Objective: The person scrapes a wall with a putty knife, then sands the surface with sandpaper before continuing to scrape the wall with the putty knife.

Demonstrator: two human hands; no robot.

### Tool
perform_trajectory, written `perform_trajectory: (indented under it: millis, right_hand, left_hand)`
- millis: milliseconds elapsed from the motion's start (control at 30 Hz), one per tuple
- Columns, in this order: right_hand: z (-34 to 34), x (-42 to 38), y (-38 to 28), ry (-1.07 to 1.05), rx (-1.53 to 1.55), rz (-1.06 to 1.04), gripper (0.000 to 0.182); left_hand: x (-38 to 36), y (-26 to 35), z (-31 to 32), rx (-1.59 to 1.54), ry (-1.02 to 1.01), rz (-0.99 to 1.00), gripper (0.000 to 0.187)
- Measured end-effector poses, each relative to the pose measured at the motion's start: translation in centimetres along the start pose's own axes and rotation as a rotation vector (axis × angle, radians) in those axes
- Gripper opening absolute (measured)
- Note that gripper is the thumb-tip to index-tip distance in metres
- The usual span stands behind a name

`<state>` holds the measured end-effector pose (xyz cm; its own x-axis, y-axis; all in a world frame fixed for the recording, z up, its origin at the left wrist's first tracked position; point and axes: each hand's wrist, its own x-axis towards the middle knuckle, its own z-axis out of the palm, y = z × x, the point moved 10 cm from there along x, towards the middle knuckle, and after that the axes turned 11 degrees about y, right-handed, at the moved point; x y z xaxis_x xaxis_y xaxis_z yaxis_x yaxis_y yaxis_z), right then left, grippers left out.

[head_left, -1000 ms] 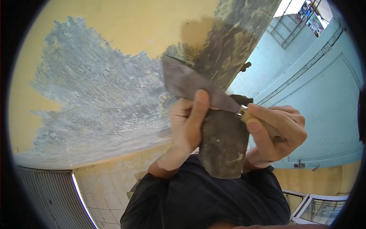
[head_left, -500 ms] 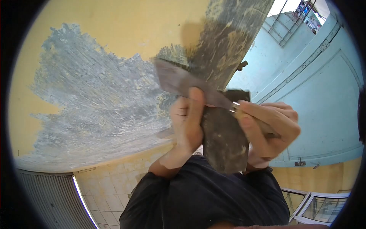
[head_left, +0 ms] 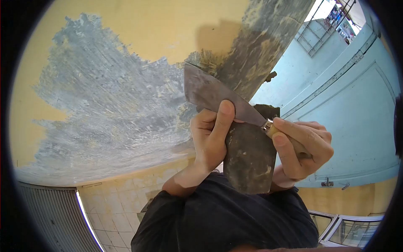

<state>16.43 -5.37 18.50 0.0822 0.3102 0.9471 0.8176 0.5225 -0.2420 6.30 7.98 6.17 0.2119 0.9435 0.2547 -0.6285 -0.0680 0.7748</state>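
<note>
A putty knife [head_left: 210, 90] with a broad, smeared metal blade slants across the middle of the head view. My right hand [head_left: 308, 145] is closed round its light wooden handle, thumb and forefinger close to the metal collar. On the blade's face lies the thumb of my left hand [head_left: 212, 134], while that hand's other fingers curl behind the blade, partly hidden. Below the blade hangs a dark, flat, worn piece [head_left: 249, 161] with pale marks, its edge against my left palm. What grips this dark piece is hidden, so I cannot tell which hand bears it.
Grey, streaky filler [head_left: 105, 92] covers much of the yellow wall [head_left: 159, 25]. A dark, scraped wall edge [head_left: 268, 50] runs beside a pale blue door [head_left: 352, 134]. Corrugated shutter [head_left: 50, 214] stands lower left, a white-framed glass pane [head_left: 357, 229] lower right.
Both hands and the putty knife have shifted slightly right and down in view and look sharper. The grip on the knife is unchanged. The wall and door have shifted a little in view.
</note>
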Motion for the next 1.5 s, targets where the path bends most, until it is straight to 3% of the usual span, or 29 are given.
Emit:
perform_trajectory:
  millis: [100, 233, 367, 467, 533, 633, 800, 867, 900, 1000, 1067, 1133, 1167, 1300, 1400, 1500]
  right_hand:
    - [1.7, 0.5, 0.2, -0.061, 0.030, 0.081, 0.024]
    - [-0.5, 0.0, -0.5, 0.078, 0.066, -0.006, 0.025]
    - [-0.3, -0.1, -0.3, 0.053, 0.021, 0.002, 0.024]
    - [0.1, 0.3, 0.3, -0.015, 0.042, 0.086, 0.024]
    - [-0.5, -0.1, 0.3, 0.018, 0.081, 0.062, 0.024]
    - [0.5, 0.1, 0.1, 0.010, 0.090, 0.077, 0.025]
    - [0.5, 0.7, 0.4, -0.008, 0.095, 0.091, 0.024]
    - [1.9, 0.4, -0.6, -0.024, 0.020, -0.071, 0.026]
    - [2.8, -0.1, -0.1, -0.083, -0.056, 0.118, 0.025]
    - [3.0, 0.5, -0.6, -0.100, 0.124, 0.047, 0.027]
    - [1.8, 0.1, -0.6, -0.045, 0.108, 0.049, 0.026]
    - [0.0, -0.1, -1.1, 0.065, 0.030, -0.075, 0.026]
    - [-0.5, -0.1, -0.3, 0.050, 0.032, 0.036, 0.026]
    - [-0.8, -0.8, -0.7, 0.040, -0.051, -0.009, 0.025]
    - [-0.5, -0.8, 0.0, 0.007, -0.087, 0.073, 0.025]
    - [-0.8, -0.4, 0.0, 0.094, -0.023, 0.005, 0.024]
  left_hand:
    - [0.5, 1.5, -0.6, -0.116, 0.185, -0.023, 0.043]
    - [-0.3, -0.3, -0.7, 0.000, 0.041, -0.026, 0.041]
    - [0.0, -1.3, -0.3, 0.034, 0.059, -0.092, 0.041]
    - [0.1, 0.1, 0.2, 0.039, 0.051, -0.021, 0.042]
    - [-0.2, -0.7, 0.1, 0.047, 0.078, -0.103, 0.043]
    - [0.2, -0.5, -1.2, -0.083, 0.112, 0.008, 0.035]
    - [0.2, 0.0, -0.6, -0.046, 0.093, 0.028, 0.037]
    - [0.0, 0.4, -0.6, -0.026, 0.092, 0.031, 0.037]
    - [0.3, 2.2, -0.7, -0.076, 0.108, 0.093, 0.037]
    - [0.5, 3.6, -1.4, -0.097, 0.119, 0.166, 0.037]
    - [-0.2, 1.0, -1.8, 0.039, 0.112, 0.027, 0.036]
    - [-0.2, 0.2, -0.8, 0.037, 0.057, 0.022, 0.035]
    - [-0.1, -0.1, -0.2, -0.032, 0.038, 0.014, 0.031]
    - [0.1, -0.1, 0.7, -0.149, 0.026, -0.025, 0.029]
    - [0.2, -0.1, 0.5, -0.133, 0.031, -0.005, 0.029]
    - [0.1, -0.2, 0.5, -0.145, 0.044, -0.015, 0.029]
